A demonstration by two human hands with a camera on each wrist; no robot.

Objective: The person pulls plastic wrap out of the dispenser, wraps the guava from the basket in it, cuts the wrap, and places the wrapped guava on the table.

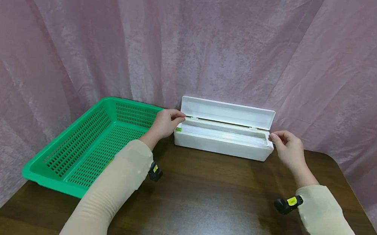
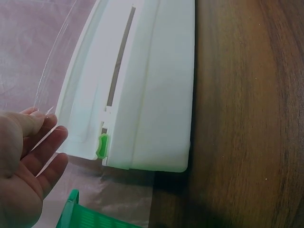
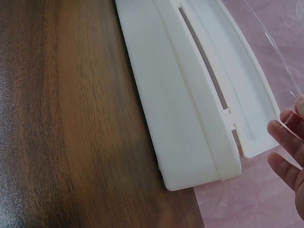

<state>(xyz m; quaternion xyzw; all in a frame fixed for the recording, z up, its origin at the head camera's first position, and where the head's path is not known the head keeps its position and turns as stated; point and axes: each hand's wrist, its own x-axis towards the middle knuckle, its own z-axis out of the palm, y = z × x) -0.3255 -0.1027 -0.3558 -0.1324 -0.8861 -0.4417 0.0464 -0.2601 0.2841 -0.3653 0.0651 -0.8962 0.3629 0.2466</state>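
We see a person's left hand (image 1: 166, 125) and right hand (image 1: 289, 149) at the two ends of a long white plastic box (image 1: 219, 147), which sits on a dark brown wood-grained bench (image 1: 208, 199). In the left wrist view, the left hand pinches the edge of a thin, clear plastic film (image 2: 42, 80) between thumb and forefinger, its other fingers loosely bent and a little apart. In the right wrist view, the right hand likewise pinches the film between thumb and forefinger, with its remaining fingers spread below.

The film's shiny edge runs up from each hand in the wrist views; from the head camera we can hardly make it out. The box's shallow white lid (image 1: 228, 113) stands open at the back on its hinges. Inside the box we see a pale, glossy roll (image 1: 221, 134) lying lengthwise, and at the left end there is a small bright green plastic piece (image 2: 102, 146).

Left of the box, and near it, we find a large rectangular green plastic basket (image 1: 53, 184) with slotted walls and floor; the left forearm crosses over it and hides part of its inside. Behind everything hangs a dusty-pink velvety curtain (image 1: 236, 42). Both arms wear cream sleeves (image 1: 329, 225), each with a small black device (image 1: 283, 206) bearing a yellow label at the wrist.
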